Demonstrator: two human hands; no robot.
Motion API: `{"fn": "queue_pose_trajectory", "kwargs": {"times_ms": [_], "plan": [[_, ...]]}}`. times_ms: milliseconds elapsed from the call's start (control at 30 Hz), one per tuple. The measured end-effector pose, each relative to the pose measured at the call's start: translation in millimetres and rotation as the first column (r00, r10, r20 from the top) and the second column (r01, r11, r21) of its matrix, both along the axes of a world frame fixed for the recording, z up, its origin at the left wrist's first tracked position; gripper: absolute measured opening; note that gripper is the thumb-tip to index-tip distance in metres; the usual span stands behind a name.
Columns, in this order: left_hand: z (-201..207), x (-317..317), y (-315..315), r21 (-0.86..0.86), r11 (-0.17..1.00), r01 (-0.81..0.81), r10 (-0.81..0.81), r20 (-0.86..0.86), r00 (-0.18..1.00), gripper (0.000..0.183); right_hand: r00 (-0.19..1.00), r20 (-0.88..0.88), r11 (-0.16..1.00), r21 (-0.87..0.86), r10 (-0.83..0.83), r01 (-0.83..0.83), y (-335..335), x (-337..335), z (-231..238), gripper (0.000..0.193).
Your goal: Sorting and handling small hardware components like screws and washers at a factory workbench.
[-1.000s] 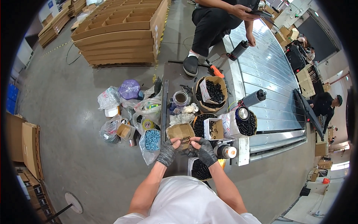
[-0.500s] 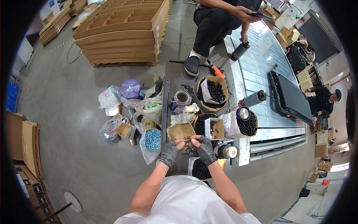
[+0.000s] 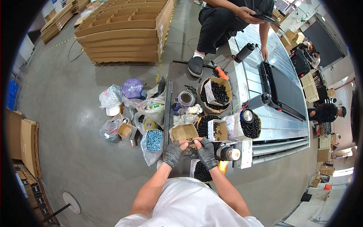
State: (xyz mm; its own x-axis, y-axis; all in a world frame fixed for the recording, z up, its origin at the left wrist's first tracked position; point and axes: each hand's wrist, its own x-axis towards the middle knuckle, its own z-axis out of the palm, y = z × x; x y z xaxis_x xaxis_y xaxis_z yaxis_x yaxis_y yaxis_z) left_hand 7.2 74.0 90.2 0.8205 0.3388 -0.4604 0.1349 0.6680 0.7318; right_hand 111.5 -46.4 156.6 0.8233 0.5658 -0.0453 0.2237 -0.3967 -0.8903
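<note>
My left hand [image 3: 175,153] and my right hand [image 3: 205,152], both in grey fingerless gloves, meet with thumbs and fingers pinched. Whatever is between the fingertips is too small to make out. Just beyond them lies a shallow open cardboard box [image 3: 183,131] with a few small dark rings in it. To the right of that box stands a white box [image 3: 219,133] holding more small rings. A box of black screws [image 3: 202,171] sits below my right hand. Close to that hand a flask [image 3: 228,153] with an orange-and-white end lies on its side.
Bagged blue screws [image 3: 154,140] lie left of a metal bar [image 3: 168,102]. Beyond stand a tub of black parts [image 3: 217,94] and an open tin [image 3: 185,99]. A co-worker [image 3: 227,26] crouches by the metal roller conveyor [image 3: 261,128], one hand at a black panel [image 3: 283,90]. Cartons [image 3: 121,45] are stacked back left.
The co-worker's lower hand has left the dark cylinder and reached the black panel, which has shifted left and away from me. My hands stay almost in place, still pinched together.
</note>
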Motion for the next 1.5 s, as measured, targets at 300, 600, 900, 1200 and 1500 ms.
{"fn": "queue_pose_trajectory", "kwargs": {"times_ms": [300,600,900,1200,1500], "plan": [[3.8,1.9,-2.0,-0.071,0.996,-0.062,0.063,0.008,0.998,0.024,0.997,0.025,0.997,0.019,0.074,-0.075,3.4,-3.1,0.7,0.022],[-0.3,-13.3,13.1,-0.305,0.950,-0.064,0.082,0.046,0.996,0.030,0.357,-0.899,0.828,0.392,0.253,0.400,-13.9,11.6,17.0,0.042],[15.2,-9.6,20.6,-0.175,0.981,-0.086,0.093,0.036,0.995,0.028,0.371,-0.838,0.784,0.523,0.400,0.334,-24.9,11.7,10.9,0.050],[15.7,-6.9,17.9,-0.193,0.980,-0.054,0.075,0.108,0.991,0.030,0.430,-0.858,0.849,0.431,0.280,0.306,-22.6,11.9,7.8,0.044],[21.2,0.8,15.0,-0.178,0.974,-0.137,0.150,0.061,0.987,0.033,0.539,-0.829,0.935,0.296,0.150,0.196,-16.4,11.2,8.1,0.033]]}}
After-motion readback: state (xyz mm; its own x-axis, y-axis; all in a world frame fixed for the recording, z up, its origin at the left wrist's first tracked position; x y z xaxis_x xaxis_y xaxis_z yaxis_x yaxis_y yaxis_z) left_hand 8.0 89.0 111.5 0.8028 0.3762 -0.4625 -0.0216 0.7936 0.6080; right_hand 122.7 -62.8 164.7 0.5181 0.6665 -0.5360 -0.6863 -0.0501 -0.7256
